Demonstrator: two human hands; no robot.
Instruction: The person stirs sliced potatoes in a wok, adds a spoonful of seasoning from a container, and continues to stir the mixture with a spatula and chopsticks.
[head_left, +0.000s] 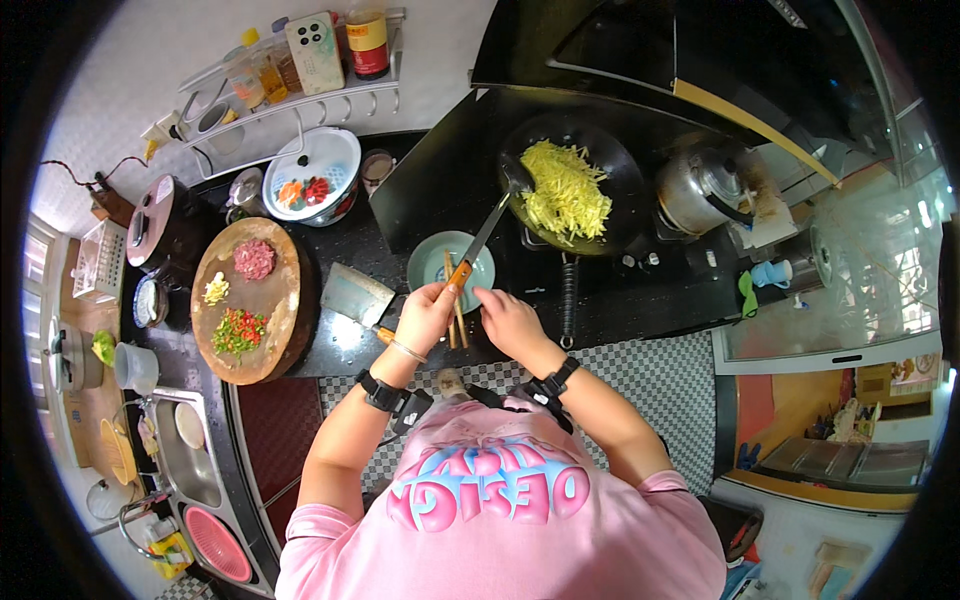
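Note:
My left hand (427, 315) grips the wooden handle end of a wok spatula (487, 229). The spatula's dark blade rests in a black wok (634, 217), against a heap of pale yellow-green shreds (566, 193). Bare of any tool, my right hand (514, 326) hovers by the near rim of a pale green bowl (425, 259), fingers loosely apart. A pair of chopsticks (459, 326) lies across that bowl, partly hidden by my left hand. Left of the bowl, a cleaver (356, 294) lies flat on the black counter, its handle running under my left wrist.
A round wooden chopping board (281, 300) holds minced meat (255, 259), chopped garlic (216, 289) and chopped red and green peppers (240, 331). Behind stands a lidded enamel pot (315, 169). A metal kettle (694, 191) sits right of the wok; a sink (184, 450) is at left.

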